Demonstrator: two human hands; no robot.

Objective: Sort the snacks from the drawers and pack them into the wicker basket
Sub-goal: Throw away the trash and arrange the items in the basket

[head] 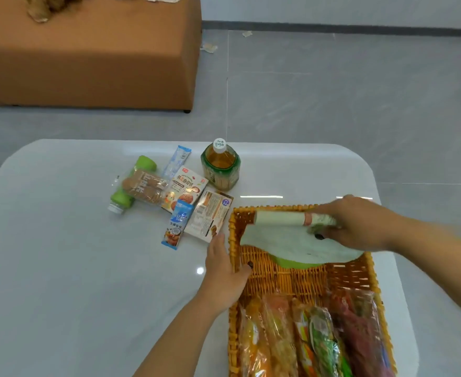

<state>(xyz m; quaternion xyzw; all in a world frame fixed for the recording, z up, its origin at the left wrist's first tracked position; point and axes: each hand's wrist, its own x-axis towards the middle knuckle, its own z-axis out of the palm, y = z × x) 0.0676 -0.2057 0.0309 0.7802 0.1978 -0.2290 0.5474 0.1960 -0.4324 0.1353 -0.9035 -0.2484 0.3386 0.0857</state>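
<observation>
A wicker basket (286,276) sits at the right of the white table. Several long snack packs (313,338) lie side by side in its near half. My left hand (224,265) grips the basket's left rim, thumb hooked inside. Over the far half, my right hand (360,224) holds a pale green-and-white packet (281,235) whose top edge is rolled over. Left of the basket lie a cookie pack (186,190), a blue sachet (176,224), a white flat packet (209,216), a light blue stick (176,161), a clear biscuit pack (145,187) and a green bottle (131,183).
A tea bottle (220,167) with a white cap stands upright near the table's far edge, just behind the basket's left corner. An orange-brown ottoman (88,53) stands on the grey tiled floor beyond the table. Paper scraps (209,47) lie on the floor.
</observation>
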